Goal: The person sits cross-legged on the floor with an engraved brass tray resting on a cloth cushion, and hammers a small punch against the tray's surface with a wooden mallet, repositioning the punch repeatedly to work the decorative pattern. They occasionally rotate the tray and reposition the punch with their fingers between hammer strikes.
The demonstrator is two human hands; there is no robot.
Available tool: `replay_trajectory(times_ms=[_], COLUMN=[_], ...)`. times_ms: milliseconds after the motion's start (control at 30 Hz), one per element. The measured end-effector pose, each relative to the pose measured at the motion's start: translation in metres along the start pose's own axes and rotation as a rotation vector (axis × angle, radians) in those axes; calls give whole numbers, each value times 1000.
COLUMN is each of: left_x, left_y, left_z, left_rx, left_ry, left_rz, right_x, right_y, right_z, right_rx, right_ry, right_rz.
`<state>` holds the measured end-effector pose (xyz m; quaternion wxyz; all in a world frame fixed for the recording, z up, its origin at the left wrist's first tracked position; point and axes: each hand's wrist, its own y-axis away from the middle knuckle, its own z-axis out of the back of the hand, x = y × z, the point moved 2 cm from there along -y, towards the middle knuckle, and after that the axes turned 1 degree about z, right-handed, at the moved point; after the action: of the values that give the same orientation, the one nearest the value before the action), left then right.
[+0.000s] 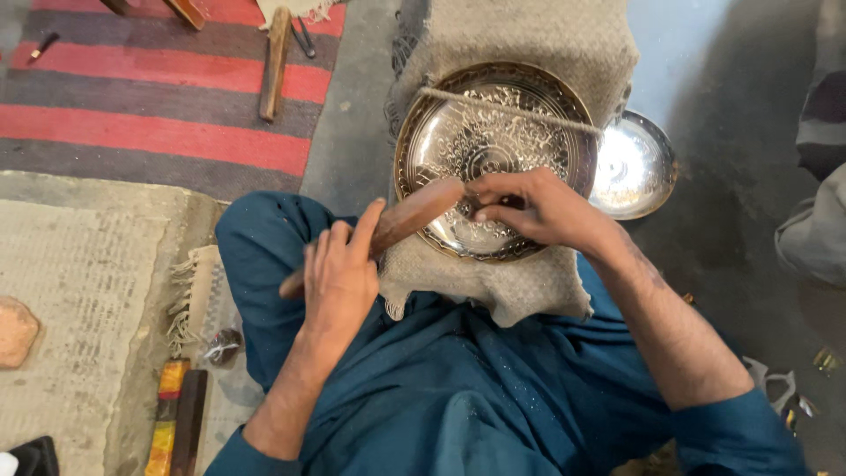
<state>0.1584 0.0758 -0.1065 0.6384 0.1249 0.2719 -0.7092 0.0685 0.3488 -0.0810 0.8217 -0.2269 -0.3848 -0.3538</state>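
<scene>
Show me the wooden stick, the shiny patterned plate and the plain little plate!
wooden stick point(407, 218), head view, on the thick upper part near the left hand.
patterned plate point(480, 132), head view, on its engraved middle.
plain plate point(633, 167), head view, on its smooth shiny face.

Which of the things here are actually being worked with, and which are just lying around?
In use:
left hand gripping the wooden mallet
right hand on the engraved metal plate
burlap pad and cord holding the plate

Lying about:
plain metal dish
wooden stick on the striped rug
coloured block
</scene>
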Motion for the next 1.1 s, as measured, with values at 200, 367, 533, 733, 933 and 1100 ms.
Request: replay_trajectory(times_ms=[200,367,533,733,933,1100], left_x=[21,40,59,73,69,51], left_y=[8,13,18,7,-28,-72], left_z=[4,-5,-16,-23,-13,13], left_rx=[6,-32,-5,0,0,260], left_ry=[342,561,636,639,638,593], left_rz=[122,228,280,319,213,39], right_x=[-8,-7,-3,-3,-3,3], right_y=[10,19,21,22,15,1], right_z=[17,16,0,-20,-64,-80], right_rx=[-417,-555,-631,-720,-869,-1004], right_ry=[-519,-456,-472,-461,-404,-444], right_rz=[50,-19,-158,-208,-360,-354])
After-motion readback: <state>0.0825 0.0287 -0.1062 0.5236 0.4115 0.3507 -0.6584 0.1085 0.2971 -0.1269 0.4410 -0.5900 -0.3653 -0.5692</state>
